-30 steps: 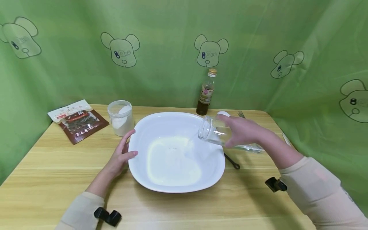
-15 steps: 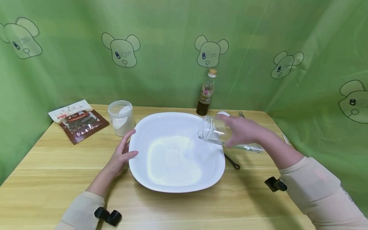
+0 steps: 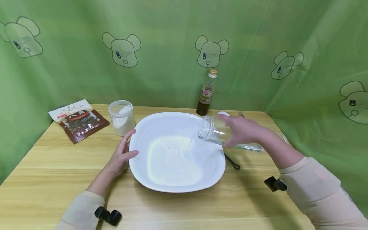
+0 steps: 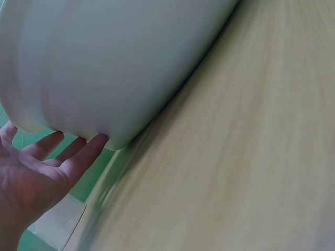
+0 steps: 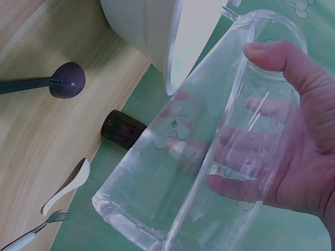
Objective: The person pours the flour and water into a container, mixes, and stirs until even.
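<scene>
A white basin (image 3: 177,179) stands mid-table with clear liquid in its bottom. My left hand (image 3: 120,155) holds its left rim, thumb over the edge; in the left wrist view the fingertips (image 4: 97,144) touch the outer wall. My right hand (image 3: 242,129) grips a clear glass jar (image 3: 211,135) tipped sideways over the basin's right rim. A thin stream runs from the jar's mouth into the basin. In the right wrist view, thumb and fingers wrap the angular glass jar (image 5: 172,172), which still has water inside.
A tub of white powder (image 3: 122,123) and a brown packet (image 3: 83,124) lie left. A dark sauce bottle (image 3: 205,95) stands behind. Right of the basin are a black ladle (image 5: 68,81), a white spoon (image 5: 68,185) and a fork (image 5: 39,230). A green curtain (image 3: 166,80) surrounds the table.
Water keeps flowing from the tilted jar, its stream shifting slightly. Both hands and the basin stay nearly where they were.
</scene>
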Tool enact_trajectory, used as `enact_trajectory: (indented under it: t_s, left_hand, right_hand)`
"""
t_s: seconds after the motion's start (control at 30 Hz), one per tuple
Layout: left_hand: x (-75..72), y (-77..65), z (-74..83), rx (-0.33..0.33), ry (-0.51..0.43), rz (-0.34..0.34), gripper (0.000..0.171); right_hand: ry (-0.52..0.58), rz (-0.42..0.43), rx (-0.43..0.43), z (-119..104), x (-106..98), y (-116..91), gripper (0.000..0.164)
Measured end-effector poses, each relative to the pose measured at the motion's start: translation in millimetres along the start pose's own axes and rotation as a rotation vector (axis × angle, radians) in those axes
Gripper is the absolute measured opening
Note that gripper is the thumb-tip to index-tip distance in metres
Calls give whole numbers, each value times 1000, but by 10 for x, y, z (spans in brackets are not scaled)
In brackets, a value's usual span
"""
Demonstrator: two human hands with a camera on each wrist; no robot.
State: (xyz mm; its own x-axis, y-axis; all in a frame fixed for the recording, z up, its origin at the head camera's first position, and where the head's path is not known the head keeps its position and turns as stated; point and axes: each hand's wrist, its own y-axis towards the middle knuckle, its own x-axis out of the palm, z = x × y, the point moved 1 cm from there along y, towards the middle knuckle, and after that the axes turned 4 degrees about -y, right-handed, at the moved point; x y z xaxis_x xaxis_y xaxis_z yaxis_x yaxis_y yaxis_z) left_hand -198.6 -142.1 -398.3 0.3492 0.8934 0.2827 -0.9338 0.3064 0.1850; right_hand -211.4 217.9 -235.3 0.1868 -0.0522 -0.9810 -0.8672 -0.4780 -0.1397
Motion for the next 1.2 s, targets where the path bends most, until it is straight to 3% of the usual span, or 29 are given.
enact_trajectory:
  t_s: [1.2]
  left_hand:
    - [0, 0, -3, 1, -1, 6, 70]
  right_hand:
    - [-108, -4, -28, -47, 9, 57, 92]
